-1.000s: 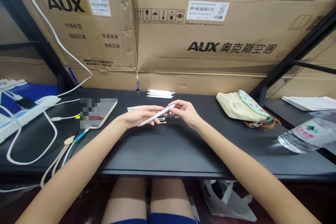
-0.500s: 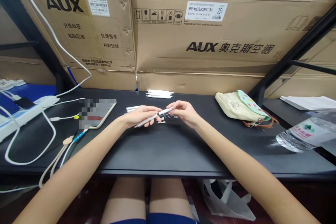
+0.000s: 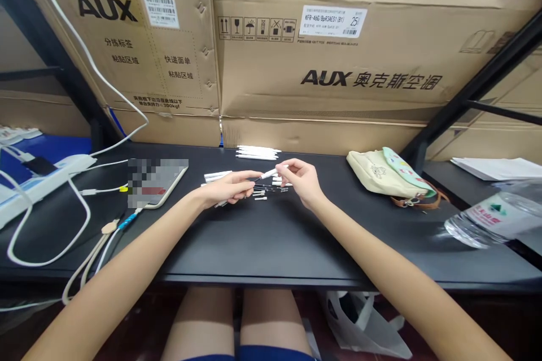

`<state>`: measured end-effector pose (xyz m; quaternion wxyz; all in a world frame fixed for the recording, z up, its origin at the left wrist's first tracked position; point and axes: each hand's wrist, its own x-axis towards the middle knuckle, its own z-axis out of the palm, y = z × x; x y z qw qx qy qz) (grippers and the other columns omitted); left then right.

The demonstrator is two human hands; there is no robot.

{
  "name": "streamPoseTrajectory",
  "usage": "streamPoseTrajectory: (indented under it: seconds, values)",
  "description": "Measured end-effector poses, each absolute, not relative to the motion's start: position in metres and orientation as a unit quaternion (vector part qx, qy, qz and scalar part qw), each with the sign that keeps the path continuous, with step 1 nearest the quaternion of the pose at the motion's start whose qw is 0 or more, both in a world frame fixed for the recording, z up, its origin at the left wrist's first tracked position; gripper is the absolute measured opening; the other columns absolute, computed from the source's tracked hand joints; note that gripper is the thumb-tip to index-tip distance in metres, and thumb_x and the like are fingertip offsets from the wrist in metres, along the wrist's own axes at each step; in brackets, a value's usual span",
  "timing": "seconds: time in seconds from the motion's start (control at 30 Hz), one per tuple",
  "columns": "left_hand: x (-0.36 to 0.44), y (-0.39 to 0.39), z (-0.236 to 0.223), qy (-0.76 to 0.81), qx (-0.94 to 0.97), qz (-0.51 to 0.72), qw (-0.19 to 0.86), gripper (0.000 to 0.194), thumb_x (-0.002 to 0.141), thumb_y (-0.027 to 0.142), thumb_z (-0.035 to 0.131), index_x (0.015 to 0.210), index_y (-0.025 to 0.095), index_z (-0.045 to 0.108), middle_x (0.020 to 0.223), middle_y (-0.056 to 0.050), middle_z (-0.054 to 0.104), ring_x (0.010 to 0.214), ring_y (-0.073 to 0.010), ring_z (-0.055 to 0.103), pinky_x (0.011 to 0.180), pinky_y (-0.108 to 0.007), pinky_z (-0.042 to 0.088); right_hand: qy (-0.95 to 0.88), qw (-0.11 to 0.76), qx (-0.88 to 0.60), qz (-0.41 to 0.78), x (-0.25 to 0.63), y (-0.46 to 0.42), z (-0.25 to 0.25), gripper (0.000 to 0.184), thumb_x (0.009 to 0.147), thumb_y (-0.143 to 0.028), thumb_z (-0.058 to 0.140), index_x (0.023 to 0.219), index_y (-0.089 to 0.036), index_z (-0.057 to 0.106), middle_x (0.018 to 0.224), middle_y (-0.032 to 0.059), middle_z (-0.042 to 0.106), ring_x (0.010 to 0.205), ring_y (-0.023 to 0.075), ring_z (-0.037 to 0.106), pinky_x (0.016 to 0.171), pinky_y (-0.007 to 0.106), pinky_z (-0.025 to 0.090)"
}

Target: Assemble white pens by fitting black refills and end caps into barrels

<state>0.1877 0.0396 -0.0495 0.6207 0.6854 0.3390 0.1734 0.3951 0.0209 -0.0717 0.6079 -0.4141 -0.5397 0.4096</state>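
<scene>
My left hand (image 3: 231,187) is closed around a white pen barrel over the middle of the black table (image 3: 262,242). My right hand (image 3: 298,177) pinches a short white pen piece (image 3: 270,173) that has come off the barrel's end, with a thin dark refill showing between the two. Small white and black pen parts (image 3: 260,194) lie scattered under the hands. A row of finished white pens (image 3: 257,152) lies at the back of the table, and some white barrels (image 3: 217,175) lie left of my left hand.
A phone (image 3: 158,182) on a charging cable lies at the left, beside a white power strip (image 3: 38,180) and loose cables. A cream pouch (image 3: 387,172) sits at the right, a water bottle (image 3: 491,217) at the far right. Large cardboard boxes (image 3: 322,62) stand behind the table.
The hands have pulled apart: the white end piece has slid off the barrel with my right hand, baring the dark refill. The pen has dropped closer to the table.
</scene>
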Motion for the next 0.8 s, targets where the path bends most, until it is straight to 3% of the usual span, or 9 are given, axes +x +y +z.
streamPoseTrajectory:
  seconds: [0.4, 0.67, 0.8]
  values:
    - [0.1862, 0.0425, -0.0508, 0.331, 0.685, 0.173, 0.626, 0.038, 0.079, 0.040, 0.060, 0.112, 0.020, 0.055, 0.074, 0.001, 0.049, 0.050, -0.0042, 0.031, 0.042, -0.017, 0.019, -0.472, 0.643, -0.416, 0.437, 0.3989, 0.0232, -0.0679, 0.036, 0.059, -0.046, 0.076, 0.064, -0.018, 0.056, 0.054, -0.0027, 0.054, 0.047, 0.0076, 0.048, 0.047, 0.023, 0.046]
    - [0.1865, 0.0410, -0.0488, 0.317, 0.707, 0.169, 0.609, 0.053, 0.084, 0.037, 0.053, 0.134, 0.026, 0.040, 0.071, 0.002, 0.050, 0.048, -0.0049, 0.029, 0.042, -0.017, 0.021, -0.481, 0.630, -0.407, 0.453, 0.3995, 0.0247, -0.0722, 0.033, 0.060, -0.044, 0.076, 0.068, -0.017, 0.059, 0.054, -0.0032, 0.055, 0.047, 0.0072, 0.048, 0.048, 0.023, 0.046]
    - [0.1866, 0.0414, -0.0489, 0.317, 0.705, 0.165, 0.613, 0.050, 0.084, 0.036, 0.052, 0.132, 0.025, 0.044, 0.070, 0.002, 0.049, 0.047, -0.0046, 0.026, 0.041, -0.017, 0.021, -0.492, 0.618, -0.415, 0.452, 0.3988, 0.0246, -0.0735, 0.032, 0.061, -0.045, 0.075, 0.069, -0.017, 0.059, 0.056, -0.0023, 0.057, 0.049, 0.0081, 0.050, 0.050, 0.024, 0.047]
